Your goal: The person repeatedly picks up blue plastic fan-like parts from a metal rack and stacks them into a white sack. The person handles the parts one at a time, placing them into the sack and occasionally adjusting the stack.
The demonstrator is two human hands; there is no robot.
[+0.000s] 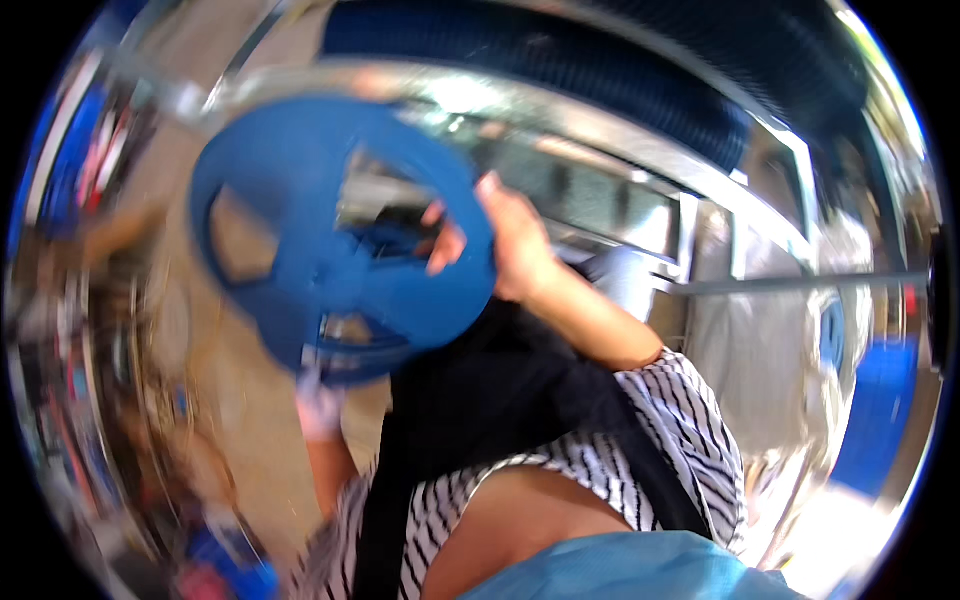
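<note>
A large round blue plastic piece (pixel 290 200) with several big cut-out openings is held up in front of my body, smeared by motion. My right hand (pixel 512 235) is closed round its right rim, with fingertips showing through one opening. At the lower left edge of the piece is my left hand (pixel 320 400), which looks whitish, perhaps gloved. It touches the lower rim, but its fingers are blurred and partly hidden behind the blue plastic. I cannot make out what kind of part the piece is.
Beyond the piece runs a metal-framed bench or machine (pixel 600 190) with a dark blue ribbed band (pixel 540 70) above it. A grey bar (pixel 800 284) juts in at right, near translucent plastic sheeting (pixel 750 370) and a blue bin (pixel 878 420). Cluttered shelves (pixel 80 400) line the left.
</note>
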